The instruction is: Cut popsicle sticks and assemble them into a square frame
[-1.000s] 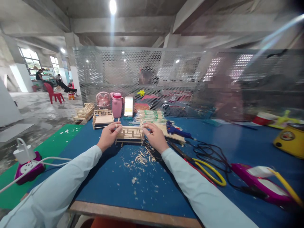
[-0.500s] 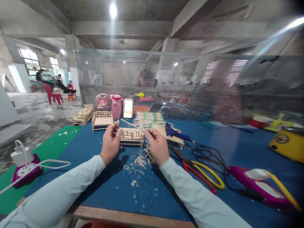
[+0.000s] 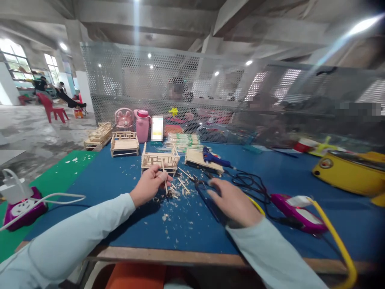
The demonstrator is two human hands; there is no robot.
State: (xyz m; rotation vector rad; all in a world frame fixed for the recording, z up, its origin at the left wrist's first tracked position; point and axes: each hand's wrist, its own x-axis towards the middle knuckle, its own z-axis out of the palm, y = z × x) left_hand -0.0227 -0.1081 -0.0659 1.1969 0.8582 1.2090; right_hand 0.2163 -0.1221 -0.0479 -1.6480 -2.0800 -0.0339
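Observation:
My left hand (image 3: 152, 182) pinches a thin wooden stick (image 3: 164, 176), held nearly upright in front of a small wooden frame model (image 3: 159, 160) with railings. My right hand (image 3: 236, 202) is empty, its thumb and fingers apart. It hovers over dark-handled pliers (image 3: 207, 200), whose jaws point toward the stick scraps; whether it touches them I cannot tell. Partly hidden beneath that hand lies a pair of scissors, its yellow handle (image 3: 257, 205) showing at the side. Cut stick scraps (image 3: 182, 186) are scattered between my hands.
A blue glue gun (image 3: 218, 158) rests on a flat wooden panel (image 3: 192, 156). Behind are stick bundles (image 3: 183, 140), a phone (image 3: 157, 128) and a pink bottle (image 3: 142, 126). More wooden models (image 3: 124, 143) stand left. Black cable and a purple power strip (image 3: 297, 212) lie right.
My right hand has let go near the stick and moved right and down, over the pliers. My left hand now holds the stick more upright and lower. The view has shifted.

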